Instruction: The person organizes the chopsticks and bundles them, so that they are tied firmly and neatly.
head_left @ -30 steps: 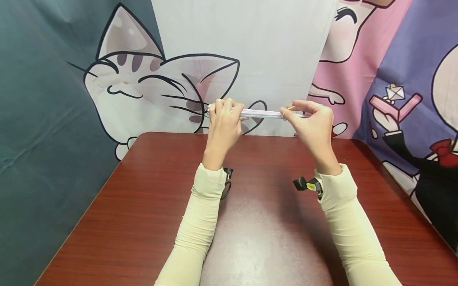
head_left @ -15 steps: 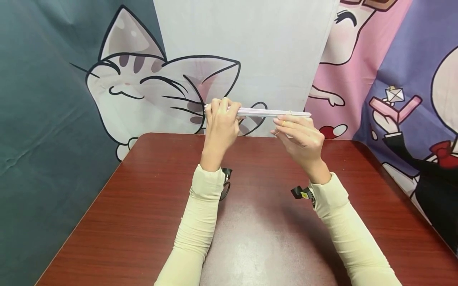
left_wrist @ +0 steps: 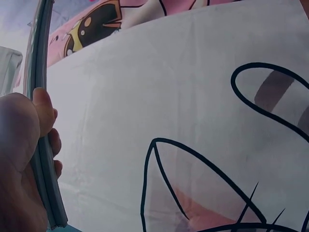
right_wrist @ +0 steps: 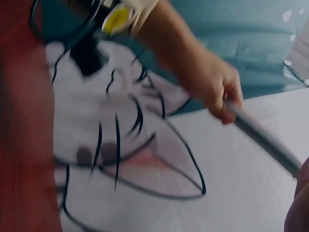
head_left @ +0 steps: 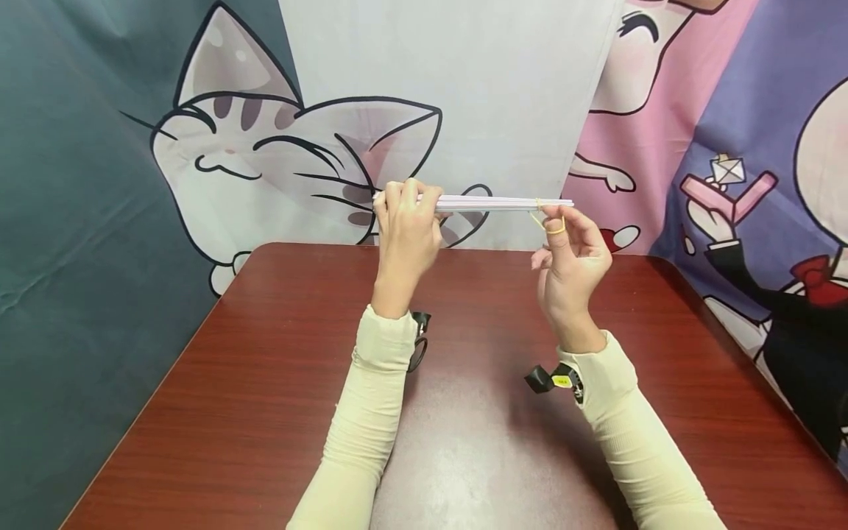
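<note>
My left hand [head_left: 409, 228] grips the thick end of a bundle of pale, slim chopsticks [head_left: 486, 202], held level above the far table edge. In the left wrist view the chopsticks [left_wrist: 42, 63] pass between thumb and fingers, their square ends low down. A yellow rubber band [head_left: 555, 228] goes round the bundle near its thin right end, and a stretched loop of it hooks over the thumb of my right hand [head_left: 575, 261]. The right forefinger is raised close under the sticks. In the right wrist view the right hand is mostly cut off at the edge.
A reddish-brown wooden table [head_left: 298, 368] lies below both arms. Behind it hangs a cloth backdrop [head_left: 517, 96] with cartoon figures. Small cameras [head_left: 555, 379] are strapped at both wrists.
My right hand was at the thin end with the band, then dropped below the sticks, and has now turned palm-inward with the loop stretched over its thumb. The left hand keeps its grip.
</note>
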A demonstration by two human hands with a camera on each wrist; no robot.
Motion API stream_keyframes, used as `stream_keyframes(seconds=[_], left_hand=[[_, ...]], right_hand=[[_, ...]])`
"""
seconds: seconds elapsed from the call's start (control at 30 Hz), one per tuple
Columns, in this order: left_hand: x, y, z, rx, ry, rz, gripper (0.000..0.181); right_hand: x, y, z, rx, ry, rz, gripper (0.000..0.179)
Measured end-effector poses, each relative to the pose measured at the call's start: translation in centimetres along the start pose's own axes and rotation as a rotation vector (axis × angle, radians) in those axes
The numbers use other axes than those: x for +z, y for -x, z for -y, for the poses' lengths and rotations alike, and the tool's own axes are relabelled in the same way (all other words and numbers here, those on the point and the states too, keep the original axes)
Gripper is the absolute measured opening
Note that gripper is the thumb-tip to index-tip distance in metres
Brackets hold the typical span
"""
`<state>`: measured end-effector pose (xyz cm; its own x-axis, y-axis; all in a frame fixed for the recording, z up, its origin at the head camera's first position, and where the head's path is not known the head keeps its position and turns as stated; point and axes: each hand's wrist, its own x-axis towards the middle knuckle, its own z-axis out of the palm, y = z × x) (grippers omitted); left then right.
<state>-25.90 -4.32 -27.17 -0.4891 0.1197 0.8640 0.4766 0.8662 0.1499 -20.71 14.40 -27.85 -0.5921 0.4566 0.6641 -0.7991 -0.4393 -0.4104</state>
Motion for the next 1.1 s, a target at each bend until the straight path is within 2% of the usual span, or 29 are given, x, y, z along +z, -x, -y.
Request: stream_keyframes(seconds=[0.2, 0.37, 0.47, 0.57, 0.73, 0.9, 1.0, 1.1], left_hand=[[-0.1, 0.0, 0.0, -0.028, -0.007, 0.019, 0.022], [0.0, 0.1, 0.0, -0.036, 0.013, 0.048, 0.021], [0.1, 0.1, 0.0, -0.035, 0.024, 0.058, 0.024], [0.1, 0.2, 0.2, -0.031, 0.027, 0.057, 0.024], [0.0, 0.2, 0.5, 0.036, 0.031, 0.047, 0.021], [-0.1, 0.2, 0.4, 0.088, 0.029, 0.019, 0.020], [0.0, 0.1, 0.2, 0.099, 0.023, 0.016, 0.019], [0.0, 0.2, 0.2, 0.093, 0.021, 0.027, 0.019]], right_hand=[[1.4, 0.3, 1.2, 0.220, -0.262, -0.120, 0.040], [2.0, 0.2, 2.0, 0.325, -0.424, -0.255, 0.036], [2.1, 0.0, 2.3, 0.335, -0.435, -0.316, 0.038], [1.9, -0.4, 2.2, 0.362, -0.409, -0.330, 0.040], [1.3, -1.6, 2.0, 0.524, -0.336, -0.254, 0.035], [0.8, -2.7, 2.3, 0.698, -0.257, -0.119, 0.028], [0.0, -3.6, 2.5, 0.824, -0.121, 0.020, 0.022], [-1.0, -4.8, 2.6, 0.888, 0.048, 0.125, 0.015]])
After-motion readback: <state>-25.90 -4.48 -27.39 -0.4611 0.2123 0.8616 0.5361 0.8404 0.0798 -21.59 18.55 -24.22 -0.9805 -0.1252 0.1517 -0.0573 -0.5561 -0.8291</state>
